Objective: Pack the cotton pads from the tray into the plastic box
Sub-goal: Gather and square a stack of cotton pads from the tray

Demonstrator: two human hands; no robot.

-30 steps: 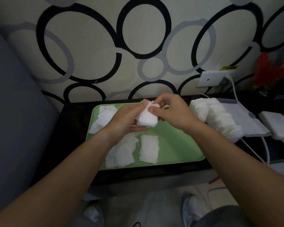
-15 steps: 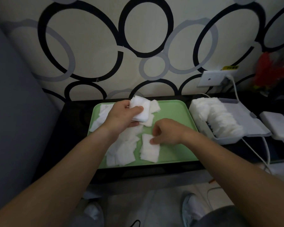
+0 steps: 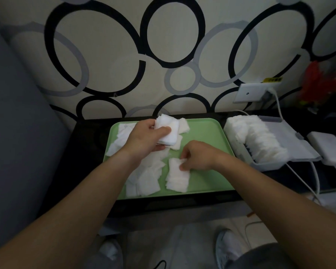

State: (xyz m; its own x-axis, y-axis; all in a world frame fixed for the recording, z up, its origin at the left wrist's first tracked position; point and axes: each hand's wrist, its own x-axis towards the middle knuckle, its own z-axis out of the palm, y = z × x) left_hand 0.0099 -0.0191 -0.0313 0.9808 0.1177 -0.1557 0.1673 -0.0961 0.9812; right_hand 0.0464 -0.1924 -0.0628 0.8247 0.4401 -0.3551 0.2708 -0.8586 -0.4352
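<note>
Person stands over a low black table (image 3: 89, 144), both bare forearms reaching in. Green tray (image 3: 206, 133) sits on the table against the ringed wallpaper. Left hand (image 3: 144, 138) is raised just above the far part of the tray, thumb on top and fingers curled beneath, gripping a thick stack of cotton pads (image 3: 168, 131). Right hand (image 3: 199, 156) is low over the tray's middle, fingers curled, thumb and fingertips pinching the far end of a small pile of pads (image 3: 177, 177) that lies flat on the tray. Loose pads (image 3: 145, 179) overlap in a scatter along the tray's left side, from the far corner to the near edge, partly hidden by the left wrist. Plastic box (image 3: 268, 165) stands just beside the tray on its right, lid (image 3: 287, 136) open and lying back to the right. A long packed row of pads (image 3: 254, 136) stands on edge in the box and rises above its rim. White cable (image 3: 277, 105) runs from a wall plate (image 3: 254, 92) down behind the box.
</note>
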